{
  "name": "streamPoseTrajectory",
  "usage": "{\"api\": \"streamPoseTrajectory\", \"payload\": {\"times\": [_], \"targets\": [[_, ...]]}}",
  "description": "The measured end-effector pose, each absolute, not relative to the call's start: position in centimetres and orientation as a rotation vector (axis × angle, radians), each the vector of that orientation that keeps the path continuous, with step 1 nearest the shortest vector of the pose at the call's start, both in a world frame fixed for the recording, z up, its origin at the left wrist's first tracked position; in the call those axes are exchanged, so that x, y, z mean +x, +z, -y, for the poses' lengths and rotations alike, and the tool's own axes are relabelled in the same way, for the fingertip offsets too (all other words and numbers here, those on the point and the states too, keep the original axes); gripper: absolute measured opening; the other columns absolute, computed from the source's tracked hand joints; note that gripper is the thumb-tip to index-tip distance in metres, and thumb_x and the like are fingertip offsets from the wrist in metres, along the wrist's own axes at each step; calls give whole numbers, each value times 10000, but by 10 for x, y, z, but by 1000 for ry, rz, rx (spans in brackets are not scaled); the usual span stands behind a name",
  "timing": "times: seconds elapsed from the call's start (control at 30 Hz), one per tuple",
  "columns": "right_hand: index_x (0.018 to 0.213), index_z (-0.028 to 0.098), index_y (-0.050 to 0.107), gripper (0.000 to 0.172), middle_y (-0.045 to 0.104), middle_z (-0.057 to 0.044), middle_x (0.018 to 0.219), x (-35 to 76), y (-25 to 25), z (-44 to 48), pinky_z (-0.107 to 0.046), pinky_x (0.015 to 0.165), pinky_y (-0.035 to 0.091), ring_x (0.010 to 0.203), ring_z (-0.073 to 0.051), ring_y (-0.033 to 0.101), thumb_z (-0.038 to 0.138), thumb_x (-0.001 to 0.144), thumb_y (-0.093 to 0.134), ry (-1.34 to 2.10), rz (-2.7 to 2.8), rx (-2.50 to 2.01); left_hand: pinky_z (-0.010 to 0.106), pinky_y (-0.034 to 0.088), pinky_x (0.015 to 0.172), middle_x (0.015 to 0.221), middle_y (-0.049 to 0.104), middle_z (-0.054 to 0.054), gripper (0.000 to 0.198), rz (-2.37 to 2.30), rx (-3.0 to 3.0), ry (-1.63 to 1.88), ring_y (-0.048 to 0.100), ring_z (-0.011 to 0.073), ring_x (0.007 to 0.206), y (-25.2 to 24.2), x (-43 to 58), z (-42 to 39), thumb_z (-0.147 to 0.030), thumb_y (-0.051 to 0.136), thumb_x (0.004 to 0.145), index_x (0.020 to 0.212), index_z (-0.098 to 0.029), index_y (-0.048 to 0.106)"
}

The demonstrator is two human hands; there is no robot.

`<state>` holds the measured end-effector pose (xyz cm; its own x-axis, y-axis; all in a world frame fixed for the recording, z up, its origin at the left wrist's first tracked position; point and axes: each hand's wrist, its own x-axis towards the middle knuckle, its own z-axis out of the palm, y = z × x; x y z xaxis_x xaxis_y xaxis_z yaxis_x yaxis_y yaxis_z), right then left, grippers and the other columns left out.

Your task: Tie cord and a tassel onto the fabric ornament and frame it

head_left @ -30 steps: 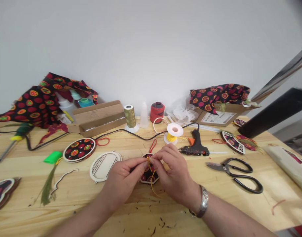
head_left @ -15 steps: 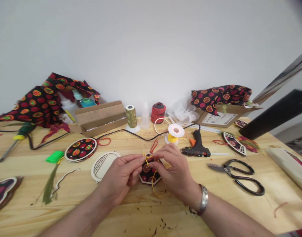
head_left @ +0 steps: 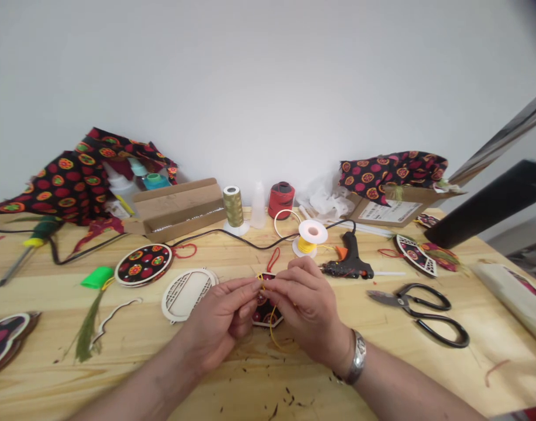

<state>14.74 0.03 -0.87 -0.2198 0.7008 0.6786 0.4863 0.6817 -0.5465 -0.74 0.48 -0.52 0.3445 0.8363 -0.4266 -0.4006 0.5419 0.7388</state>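
Both hands meet at the middle of the table, fingertips pinched on a thin yellow cord (head_left: 272, 334). My left hand (head_left: 226, 310) is closed on the cord with thumb and forefinger. My right hand (head_left: 305, 301), with a silver bracelet at the wrist, pinches it from the other side. A strand hangs in a curve below the right fingers. Beneath the hands lies an octagonal ornament (head_left: 268, 316) with patterned dark fabric and a pale rim, partly hidden by the fingers. A red loop (head_left: 274, 257) sticks out from its far side. The exact knot or crossing is hidden.
A yellow cord spool (head_left: 311, 237) stands behind the right hand, near a black glue gun (head_left: 350, 257). Scissors (head_left: 419, 310) lie to the right. A round wooden frame (head_left: 186, 292), a fabric disc (head_left: 144, 265) and a green tassel (head_left: 90, 327) lie left. Boxes stand along the wall.
My right fingertips have moved left to meet the left ones, closing the small gap between them. The yellow cord between them is now mostly covered. Things on the table stay put.
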Motion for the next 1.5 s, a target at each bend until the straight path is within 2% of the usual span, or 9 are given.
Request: {"api": "streamPoseTrajectory", "payload": {"times": [0.3,0.47,0.77,0.87,0.97,1.13,1.23,1.3,1.5], "targets": [[759,177,555,104,560,-22,738,146,-4,1,-312,695,426,763,-162,480,90,817,548,500,1831,-1001,181,136,395,428,347,-83,211,-951,838,847,223,35,412,-3,-7,-1,-324,664,753,673,-129,671],[741,180,511,117,534,-12,736,146,-5,3,-299,703,409,761,-154,483,131,846,524,580,1759,-1081,187,171,413,431,356,-84,200,-1014,941,894,245,48,427,-4,-7,-1,-349,645,770,765,-159,707],[724,175,415,184,485,-46,749,147,-2,1,-347,715,360,740,-180,400,124,891,358,267,2099,-1210,197,303,487,574,539,-33,173,-1130,1164,902,380,86,538,-5,-9,0,-332,640,772,781,-186,734],[668,185,392,230,460,-33,689,147,-2,0,-326,657,347,690,-172,384,125,887,355,195,2115,-1170,197,304,486,520,485,-47,179,-1107,1137,888,350,79,513,-5,-9,0,-337,645,768,778,-182,733],[605,191,377,299,433,-4,612,148,-5,0,-299,607,334,626,-151,382,155,902,372,274,2014,-1135,180,219,425,451,385,-72,201,-1056,1038,858,266,55,451,-5,-9,0,-347,649,765,743,-159,717],[655,185,550,292,524,4,627,150,-11,-4,-266,615,378,641,-134,475,221,919,428,581,1684,-1153,171,130,380,432,336,-91,159,-918,735,889,179,36,416,-5,-11,-4,-278,694,730,666,-135,668],[795,199,656,117,613,-8,727,150,-14,-8,-276,668,418,714,-146,537,152,838,557,691,1587,-1134,160,130,369,429,325,-97,162,-841,581,908,154,35,415,-4,-13,-8,-222,729,687,600,-137,623],[848,211,686,144,643,-11,766,149,-15,-9,-284,692,434,749,-155,560,104,768,631,762,1553,-1075,155,130,362,420,323,-99,182,-813,538,903,144,31,410,-4,-14,-9,-217,740,671,579,-134,607],[767,218,723,145,643,-12,697,144,-14,-8,-308,701,441,729,-165,563,93,694,712,819,1486,-944,142,130,365,419,320,-103,145,-837,564,900,148,22,407,-5,-11,-8,-240,726,695,680,-111,660]]}}
